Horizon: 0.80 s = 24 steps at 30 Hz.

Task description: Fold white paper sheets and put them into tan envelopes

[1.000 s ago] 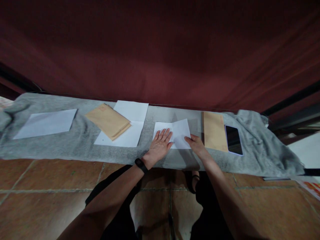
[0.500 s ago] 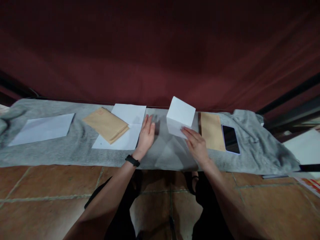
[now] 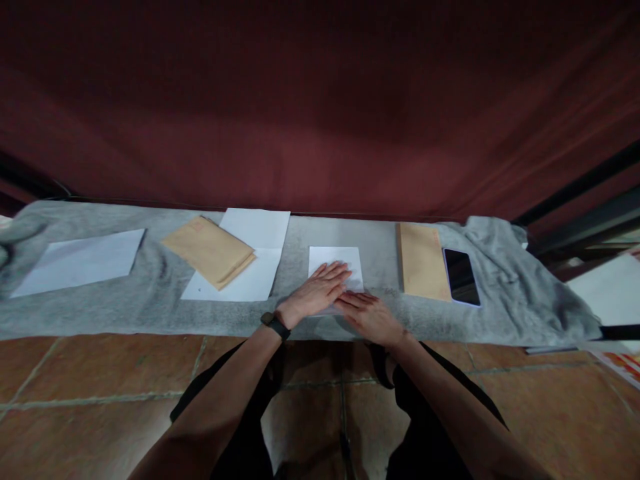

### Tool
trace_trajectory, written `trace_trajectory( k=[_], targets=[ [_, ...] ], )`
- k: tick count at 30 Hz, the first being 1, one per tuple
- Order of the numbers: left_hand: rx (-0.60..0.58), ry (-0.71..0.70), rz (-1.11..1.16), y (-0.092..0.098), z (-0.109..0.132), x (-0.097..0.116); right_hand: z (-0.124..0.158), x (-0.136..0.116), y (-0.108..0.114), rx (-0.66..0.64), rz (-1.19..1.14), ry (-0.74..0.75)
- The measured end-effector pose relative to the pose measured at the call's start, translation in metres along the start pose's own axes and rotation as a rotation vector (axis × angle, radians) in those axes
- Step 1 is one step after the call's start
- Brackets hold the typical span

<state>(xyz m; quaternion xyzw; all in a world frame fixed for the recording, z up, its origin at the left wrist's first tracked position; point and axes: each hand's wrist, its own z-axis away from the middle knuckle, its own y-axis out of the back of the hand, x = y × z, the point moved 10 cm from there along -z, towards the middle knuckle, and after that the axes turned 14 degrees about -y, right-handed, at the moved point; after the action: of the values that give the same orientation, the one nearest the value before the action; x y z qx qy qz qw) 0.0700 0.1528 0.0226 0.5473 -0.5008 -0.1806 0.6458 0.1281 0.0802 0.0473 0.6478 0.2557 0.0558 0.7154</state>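
Folded white paper flat on the grey cloth, near the middle of the long strip, directly ahead. Left hand palm down on its near half, fingers straight and only slightly fanned, gripping nothing — just pressing. Black wristband at that wrist. Right hand also flat and open, palm down, lying nearer the cloth's front edge, fingertips reaching the paper's near right corner and meeting the left hand's fingers there; hard to tell how much of it rests on paper and how much on cloth. To the left, a stack of tan envelopes lying aslant across a larger white sheet, and farther left another white sheet by itself. To the right, well apart from the hands, a single tan envelope lying lengthwise, with a dark-screened phone just beside it, face up. Behind everything, a dark red curtain; in front of the cloth, reddish floor tiles.
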Motion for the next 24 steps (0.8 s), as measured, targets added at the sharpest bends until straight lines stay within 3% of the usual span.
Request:
trace_trajectory(
  k=[5,11,15,24],
  targets=[
    [-0.038,-0.026,-0.107,-0.014,-0.006,0.001,0.002,0.000,0.005,0.014,-0.182,-0.023],
    [0.016,-0.001,-0.215,-0.012,-0.013,-0.011,-0.018,0.039,0.019,0.239,-0.240,-0.241],
    [0.033,0.057,-0.279,-0.013,-0.015,-0.017,-0.035,0.053,0.006,0.272,-0.194,-0.318],
    [0.061,0.196,-0.339,-0.010,-0.015,-0.029,-0.057,0.062,-0.025,0.214,-0.007,-0.414]
  ],
)
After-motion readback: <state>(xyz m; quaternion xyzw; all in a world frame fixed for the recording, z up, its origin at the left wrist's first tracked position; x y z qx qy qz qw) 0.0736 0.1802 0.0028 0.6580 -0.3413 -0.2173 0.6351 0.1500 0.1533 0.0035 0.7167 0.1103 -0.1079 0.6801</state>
